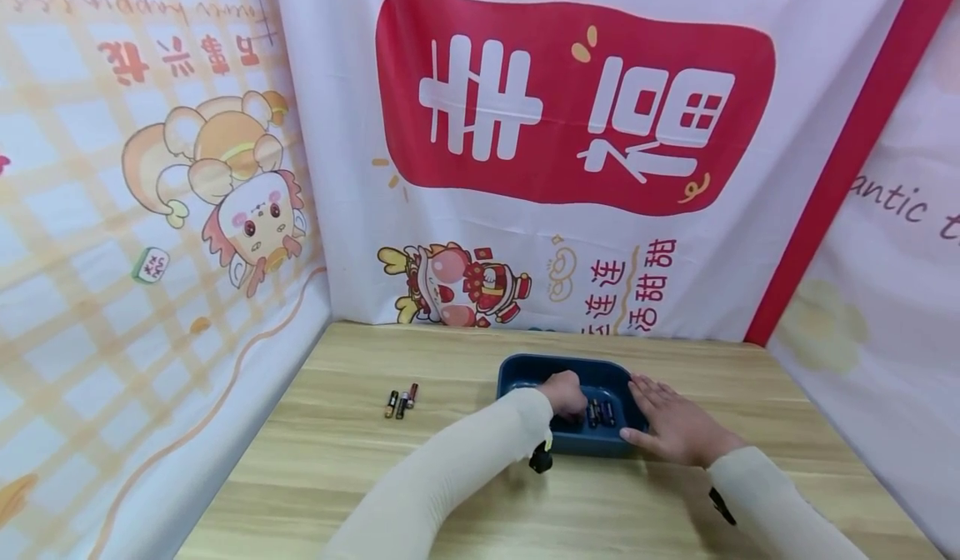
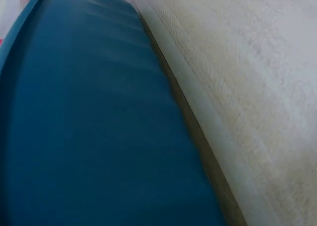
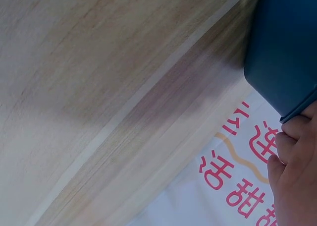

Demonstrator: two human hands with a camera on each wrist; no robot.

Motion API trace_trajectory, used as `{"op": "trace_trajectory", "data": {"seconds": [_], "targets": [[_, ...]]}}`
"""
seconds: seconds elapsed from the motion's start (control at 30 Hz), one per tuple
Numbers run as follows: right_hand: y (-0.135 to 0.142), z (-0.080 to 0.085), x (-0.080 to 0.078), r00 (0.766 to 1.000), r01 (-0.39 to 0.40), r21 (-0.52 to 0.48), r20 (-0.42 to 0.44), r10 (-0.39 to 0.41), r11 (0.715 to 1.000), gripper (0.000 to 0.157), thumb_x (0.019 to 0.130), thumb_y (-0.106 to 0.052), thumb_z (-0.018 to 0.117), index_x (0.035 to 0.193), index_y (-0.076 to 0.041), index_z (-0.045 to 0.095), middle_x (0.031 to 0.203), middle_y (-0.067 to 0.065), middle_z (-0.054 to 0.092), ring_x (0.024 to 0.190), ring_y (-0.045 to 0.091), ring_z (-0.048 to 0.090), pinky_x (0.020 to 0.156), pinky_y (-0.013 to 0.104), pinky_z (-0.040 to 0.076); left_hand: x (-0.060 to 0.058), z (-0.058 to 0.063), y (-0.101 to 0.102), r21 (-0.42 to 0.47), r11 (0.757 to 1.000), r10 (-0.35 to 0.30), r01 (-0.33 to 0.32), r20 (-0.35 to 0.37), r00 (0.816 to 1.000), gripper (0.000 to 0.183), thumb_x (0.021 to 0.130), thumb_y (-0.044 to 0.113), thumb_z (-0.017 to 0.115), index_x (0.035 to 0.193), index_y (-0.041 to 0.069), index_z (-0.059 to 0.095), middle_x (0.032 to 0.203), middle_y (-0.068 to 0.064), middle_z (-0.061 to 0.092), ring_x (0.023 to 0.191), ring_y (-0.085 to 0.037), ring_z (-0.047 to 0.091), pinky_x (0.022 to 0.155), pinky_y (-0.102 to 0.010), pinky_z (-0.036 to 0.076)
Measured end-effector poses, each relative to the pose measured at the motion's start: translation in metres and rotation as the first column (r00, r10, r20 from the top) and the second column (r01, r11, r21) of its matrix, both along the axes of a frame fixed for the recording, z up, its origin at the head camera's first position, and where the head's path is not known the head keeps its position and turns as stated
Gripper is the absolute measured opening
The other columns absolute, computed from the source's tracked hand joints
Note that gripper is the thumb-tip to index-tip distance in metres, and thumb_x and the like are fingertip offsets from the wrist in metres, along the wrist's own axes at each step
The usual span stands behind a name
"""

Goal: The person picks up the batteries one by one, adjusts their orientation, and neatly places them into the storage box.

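Note:
A dark blue rectangular bin (image 1: 577,445) stands on the wooden table. My left hand (image 1: 564,393) reaches down inside it with its fingers curled. Something dark shows under those fingertips, but I cannot tell whether they hold it. Just right of that hand, several small dark batteries (image 1: 600,412) lie on the bin's floor. My right hand (image 1: 678,427) grips the bin's right end, its thumb at the near side and its fingers over the rim. In the right wrist view the fingertips are partly hidden behind the bin's edge. The left wrist view is filled mostly by the bin's wall (image 2: 99,112).
Several more batteries (image 1: 401,402) lie together on the table (image 1: 450,360), left of the bin. Printed cloth hangs behind the table (image 1: 352,210) and along both sides. The left forearm crosses the table in front of the bin.

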State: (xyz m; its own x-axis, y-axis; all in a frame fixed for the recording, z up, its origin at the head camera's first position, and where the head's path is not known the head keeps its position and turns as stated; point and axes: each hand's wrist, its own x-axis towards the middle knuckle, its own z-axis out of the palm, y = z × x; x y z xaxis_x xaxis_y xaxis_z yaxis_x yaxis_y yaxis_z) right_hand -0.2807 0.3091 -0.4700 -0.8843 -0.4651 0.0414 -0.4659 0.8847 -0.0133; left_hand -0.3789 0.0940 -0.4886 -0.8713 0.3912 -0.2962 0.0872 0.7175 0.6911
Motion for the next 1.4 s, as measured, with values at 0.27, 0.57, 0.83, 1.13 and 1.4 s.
{"op": "trace_trajectory", "data": {"seconds": [0.27,0.57,0.83,1.13,1.4], "targets": [[0.002,-0.003,-0.004,1.0,0.012,0.002,-0.01,-0.012,1.0,0.091,0.093,-0.07,0.037,0.149,0.002,0.032,0.156,0.017,0.024,0.143,0.032,0.021,0.116,0.051,0.021,-0.001,0.005,0.002,0.049,0.998,0.041,-0.043,0.034,0.999,0.012,0.091,0.0,0.06,0.08,0.003,0.058,0.084,-0.009,0.058,0.062,-0.02,0.063,0.055,-0.033,0.058],[0.001,0.003,-0.005,1.0,0.005,-0.01,-0.015,-0.005,1.0,0.091,0.093,-0.069,0.038,0.148,0.004,0.033,0.156,0.019,0.025,0.142,0.035,0.023,0.115,0.054,0.022,-0.003,0.008,0.003,0.095,0.992,0.075,-0.078,0.041,0.996,0.006,0.087,-0.002,0.066,0.083,0.001,0.062,0.083,-0.009,0.06,0.061,-0.02,0.065,0.055,-0.033,0.058],[0.0,-0.001,-0.005,1.0,0.027,0.008,0.013,-0.027,1.0,0.091,0.093,-0.069,0.039,0.148,0.003,0.032,0.157,0.019,0.023,0.143,0.035,0.022,0.115,0.055,0.021,0.002,0.006,-0.004,0.214,0.973,0.061,-0.084,0.113,0.992,0.007,0.088,-0.008,0.063,0.089,-0.001,0.06,0.085,-0.01,0.06,0.07,-0.022,0.065,0.06,-0.033,0.059],[-0.001,-0.006,-0.004,1.0,0.017,-0.006,0.012,-0.017,1.0,0.09,0.094,-0.067,0.04,0.149,0.003,0.031,0.157,0.018,0.022,0.143,0.035,0.021,0.115,0.053,0.02,0.011,0.022,-0.037,0.321,0.944,0.032,-0.081,0.155,0.987,0.005,0.089,-0.008,0.062,0.09,-0.008,0.067,0.085,-0.016,0.065,0.078,-0.029,0.068,0.068,-0.037,0.061],[0.002,-0.004,-0.003,1.0,0.003,-0.023,-0.02,-0.004,1.0,0.089,0.094,-0.066,0.043,0.147,0.005,0.034,0.156,0.019,0.025,0.142,0.036,0.023,0.115,0.054,0.022,-0.001,0.039,-0.073,0.441,0.897,-0.042,-0.033,0.161,0.986,0.03,0.093,0.0,0.064,0.12,-0.01,0.057,0.107,-0.023,0.065,0.081,-0.026,0.067,0.072,-0.036,0.06]]}}
